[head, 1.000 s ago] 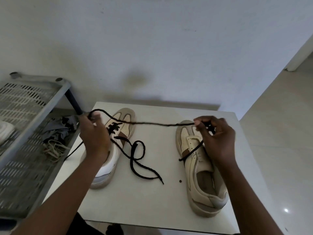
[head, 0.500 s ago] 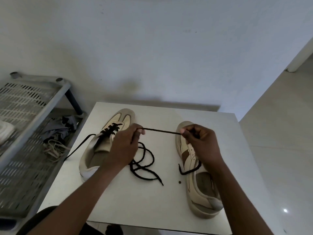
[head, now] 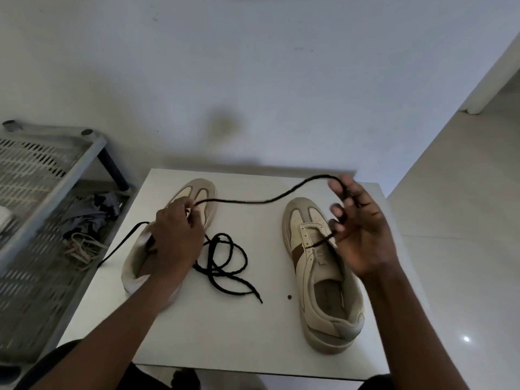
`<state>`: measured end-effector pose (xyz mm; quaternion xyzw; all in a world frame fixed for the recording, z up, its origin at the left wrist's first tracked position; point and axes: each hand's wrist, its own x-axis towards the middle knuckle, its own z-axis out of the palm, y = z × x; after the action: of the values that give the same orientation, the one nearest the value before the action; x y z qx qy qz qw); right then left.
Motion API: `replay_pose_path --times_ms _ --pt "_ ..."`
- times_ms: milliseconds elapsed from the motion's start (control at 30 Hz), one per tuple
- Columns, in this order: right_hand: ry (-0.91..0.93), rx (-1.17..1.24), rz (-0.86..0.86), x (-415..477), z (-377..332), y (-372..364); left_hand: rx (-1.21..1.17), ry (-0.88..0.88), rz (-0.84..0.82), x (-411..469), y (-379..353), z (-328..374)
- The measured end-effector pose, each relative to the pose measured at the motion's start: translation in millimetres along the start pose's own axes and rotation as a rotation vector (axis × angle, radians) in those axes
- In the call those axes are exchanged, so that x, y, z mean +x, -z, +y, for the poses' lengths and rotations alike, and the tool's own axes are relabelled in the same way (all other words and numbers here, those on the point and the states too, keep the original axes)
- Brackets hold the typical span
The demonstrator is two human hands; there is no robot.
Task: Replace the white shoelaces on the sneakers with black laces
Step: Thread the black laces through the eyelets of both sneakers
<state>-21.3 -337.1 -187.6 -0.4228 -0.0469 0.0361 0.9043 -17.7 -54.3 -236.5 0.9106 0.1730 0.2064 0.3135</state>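
- The left hand (head: pixel 177 235) rests on the left sneaker (head: pixel 198 192) and pinches the black lace (head: pixel 253 202) close to the lace holes.
- The right hand (head: pixel 363 235) is up in the air over the right sneaker (head: pixel 318 266). Its fingers are bent, and the lace runs over and between them. The tip of the lace hangs down from this hand.
- The hands are well apart, and the lace sags in a soft curve between them.
- Both sneakers sit on the tabletop (head: pixel 225 333), toes pointing away from the person. I see no lace in the holes of the right sneaker.
- A loose heap of black lace (head: pixel 222 263) lies between the sneakers. I cannot tell if it is part of the held lace.
- Another lace end (head: pixel 123 243) goes off the left side of the tabletop.
- The old white laces (head: pixel 81 246) lie on the rack (head: pixel 56 175) to the left.
- What could go wrong: the right hand's hold looks loose, so the lace might slip out and drop.
- A hard pull might drag the lace out of the holes or slide the left sneaker along.
- The lace could get mixed up with the heap and make a knot.
- The end that hangs over the side could catch on the rack.
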Motion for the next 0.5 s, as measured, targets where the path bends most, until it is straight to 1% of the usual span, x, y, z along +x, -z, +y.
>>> replay_pose_path --times_ms 33,67,100,133,167,200,233,267,300,367,433,500 --pt "-0.015 0.029 -0.042 -0.7 4.8 -3.6 0.096 -0.042 -0.021 -8.3 -1.4 5.7" --pt "-0.034 0.027 -0.066 -1.6 10.2 -7.0 0.127 -0.128 -0.028 -17.9 -3.0 11.9" --pt "-0.051 0.002 -0.065 -4.5 15.1 -10.1 0.073 -0.229 -0.054 -30.4 -2.7 22.2" --pt "-0.058 -0.037 -0.043 -5.7 21.7 -13.9 -0.065 -0.289 -0.148 -42.6 -2.0 34.5" --pt "-0.051 -0.076 -0.007 -8.4 26.9 -17.6 -0.224 -0.291 -0.296 -54.9 0.1 49.4" --pt "-0.039 -0.095 0.021 -11.0 32.0 -20.8 -0.329 -0.270 -0.467 -65.6 1.6 65.1" --pt "-0.034 -0.085 0.046 -13.4 37.0 -24.0 -0.360 -0.251 -0.606 -74.7 0.4 77.8" --pt "-0.037 -0.053 0.078 -16.0 40.8 -26.2 -0.354 -0.265 -0.679 -83.0 -3.0 86.9" --pt "-0.045 -0.018 0.115 -17.4 43.1 -27.6 -0.350 -0.282 -0.700 -87.9 -8.6 92.5" --pt "-0.056 0.001 0.207 -19.3 43.3 -28.2 -0.390 -0.229 -0.699 -89.4 -14.5 98.6" --pt "-0.038 -0.058 0.312 -20.1 39.8 -24.1 -0.440 -0.117 -0.750 -83.6 -14.2 94.7" --pt "-0.017 -0.171 0.386 -20.4 35.9 -16.5 -0.507 -0.040 -0.859 -77.4 -8.7 88.7"
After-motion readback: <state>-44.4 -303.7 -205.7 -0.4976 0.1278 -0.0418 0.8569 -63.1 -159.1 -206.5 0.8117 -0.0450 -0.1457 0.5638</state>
